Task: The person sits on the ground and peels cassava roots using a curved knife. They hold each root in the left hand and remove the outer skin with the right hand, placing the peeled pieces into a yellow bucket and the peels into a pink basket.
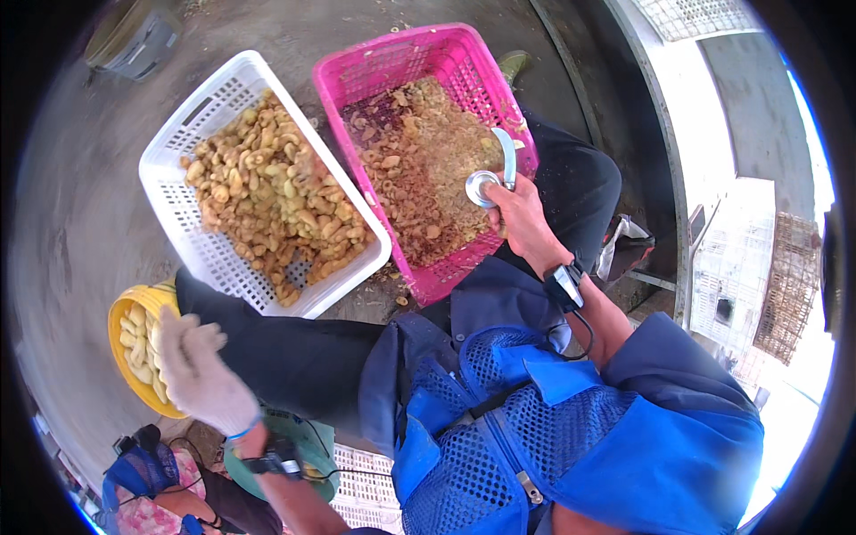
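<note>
My left hand (204, 378), in a pale knit glove, is over the rim of a yellow bucket (117, 314) at the left. Its fingers are apart, and I see nothing held in them. Pale peeled root pieces (137, 344) lie inside that bucket. Bare and curled, my right hand (525, 214) grips a small knife with a curved blade (507, 152). A round shiny metal piece (479, 189) shows at the same fingers; whether it joins the knife is unclear. Below this hand, a pink plastic crate (418, 284) holds brown peelings and scraps (428, 167).
Beside the pink crate, a white plastic crate (160, 150) holds many brown knobbly roots (267, 187). A grey bucket (137, 43) stands far left. Another person (160, 481) sits at lower left, near a green container (314, 441). Stacked white crates (729, 274) line the right.
</note>
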`<state>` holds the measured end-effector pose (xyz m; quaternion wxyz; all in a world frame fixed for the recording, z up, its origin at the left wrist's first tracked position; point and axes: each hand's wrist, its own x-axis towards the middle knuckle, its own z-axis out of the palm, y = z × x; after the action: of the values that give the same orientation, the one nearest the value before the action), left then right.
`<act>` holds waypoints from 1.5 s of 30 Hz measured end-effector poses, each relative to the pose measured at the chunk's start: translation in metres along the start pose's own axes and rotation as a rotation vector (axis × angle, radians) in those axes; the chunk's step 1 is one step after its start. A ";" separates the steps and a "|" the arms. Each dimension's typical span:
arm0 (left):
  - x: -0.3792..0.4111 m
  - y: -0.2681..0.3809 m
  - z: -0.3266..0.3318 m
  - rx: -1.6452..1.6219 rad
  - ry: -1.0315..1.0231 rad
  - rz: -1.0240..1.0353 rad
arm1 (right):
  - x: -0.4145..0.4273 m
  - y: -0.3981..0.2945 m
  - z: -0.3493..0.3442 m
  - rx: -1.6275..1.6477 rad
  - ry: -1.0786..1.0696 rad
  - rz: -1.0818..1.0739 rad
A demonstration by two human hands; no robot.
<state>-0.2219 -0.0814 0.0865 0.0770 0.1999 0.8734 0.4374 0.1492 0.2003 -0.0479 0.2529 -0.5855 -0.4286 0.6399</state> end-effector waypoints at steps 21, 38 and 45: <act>-0.127 -0.054 0.416 0.581 -0.840 -0.200 | 0.035 -0.038 -0.009 0.333 0.001 0.085; -0.012 -0.055 0.520 0.753 -0.742 0.106 | 0.047 -0.060 -0.012 0.459 0.021 0.344; -0.019 -0.120 0.510 0.199 -0.676 -0.258 | 0.045 -0.061 -0.015 0.468 -0.005 0.363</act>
<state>-0.0807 0.2204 -0.3186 0.3956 0.2279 0.8548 0.2466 0.1442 0.2716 -0.0193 0.2616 -0.5766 -0.1584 0.7576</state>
